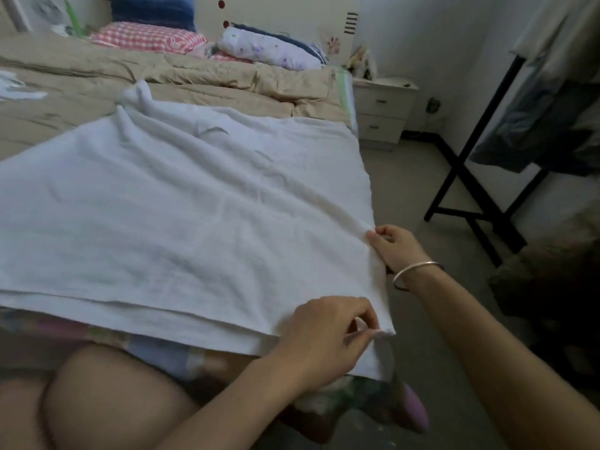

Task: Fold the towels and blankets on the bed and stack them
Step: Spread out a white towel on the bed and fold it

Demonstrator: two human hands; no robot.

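Note:
A large white towel (168, 216) lies spread across the near part of the bed, doubled over so that two layers show along its near edge. My left hand (328, 332) pinches the towel's near right corner at the bed's edge. My right hand (396, 245), with a bangle on its wrist, pinches the right edge of the towel a little farther up. A wrinkled far corner of the towel sticks up near the beige blanket (201, 82).
The beige blanket covers the far half of the bed, with a checked pillow (146, 37) and a floral pillow (266, 47) behind. A white nightstand (383, 108) stands right of the bed. A black-framed rack (480, 177) with hanging clothes stands on the floor at right.

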